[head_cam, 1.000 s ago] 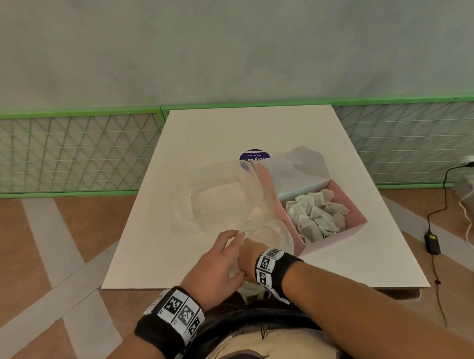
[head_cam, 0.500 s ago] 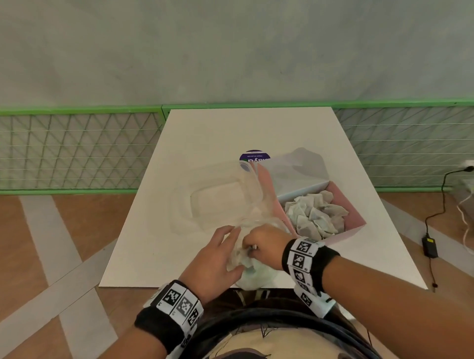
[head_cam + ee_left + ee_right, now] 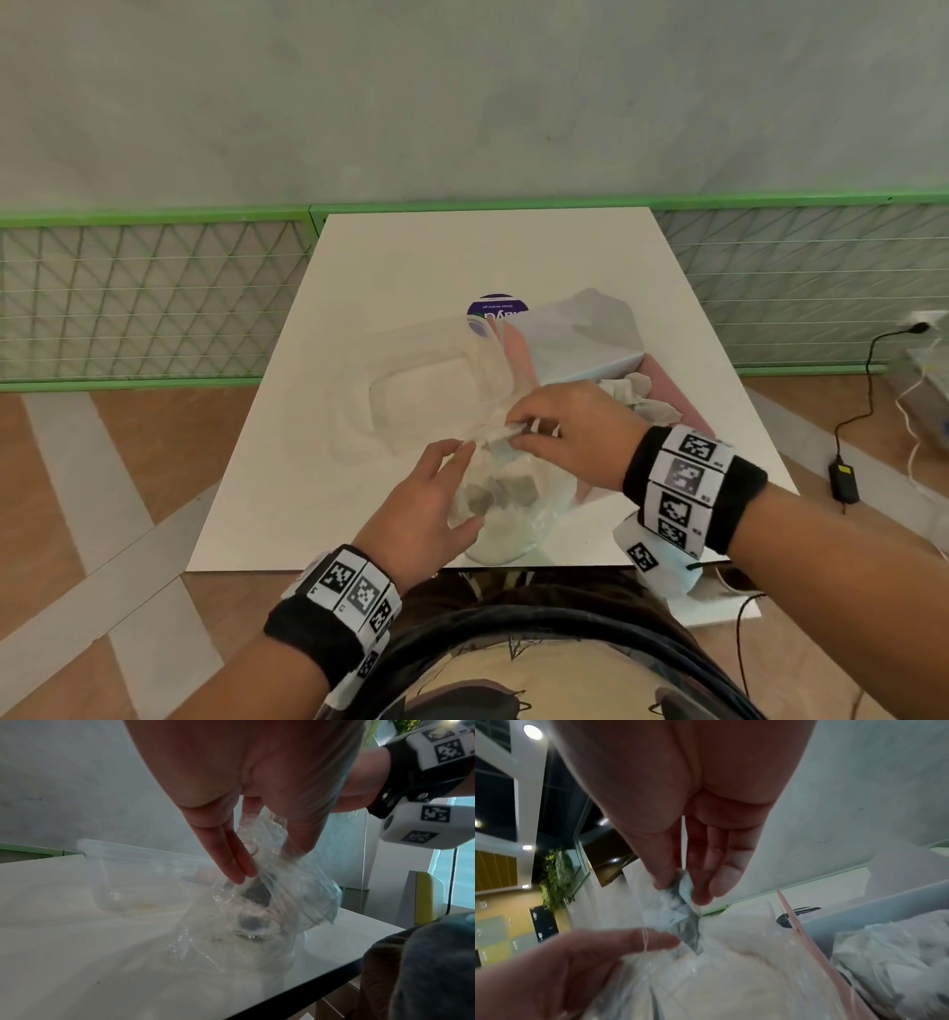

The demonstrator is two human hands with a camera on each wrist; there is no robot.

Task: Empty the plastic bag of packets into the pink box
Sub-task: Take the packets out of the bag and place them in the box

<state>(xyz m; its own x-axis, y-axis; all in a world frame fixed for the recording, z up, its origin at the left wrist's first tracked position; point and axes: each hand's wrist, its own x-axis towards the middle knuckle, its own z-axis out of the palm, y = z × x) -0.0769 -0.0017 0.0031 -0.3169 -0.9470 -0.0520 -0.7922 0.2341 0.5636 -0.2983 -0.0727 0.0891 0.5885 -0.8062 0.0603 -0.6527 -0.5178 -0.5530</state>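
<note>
Standing on the tabletop [image 3: 411, 267] between both hands, plastic bag [image 3: 506, 506] with few packets [image 3: 518, 488] inside. Left hand [image 3: 429, 501] gripping the bag side; right hand [image 3: 565, 437] pinching one packet [image 3: 680, 908] at the mouth. Just beyond the right hand, pink box [image 3: 667, 383], holding packets; beyond the left, clear container [image 3: 411, 390].

Clear plastic tub [image 3: 426, 390] lying on the white surface [image 3: 411, 267], purple round sticker [image 3: 495, 308] just behind, black cable [image 3: 868, 390] trailing across the floor.
</note>
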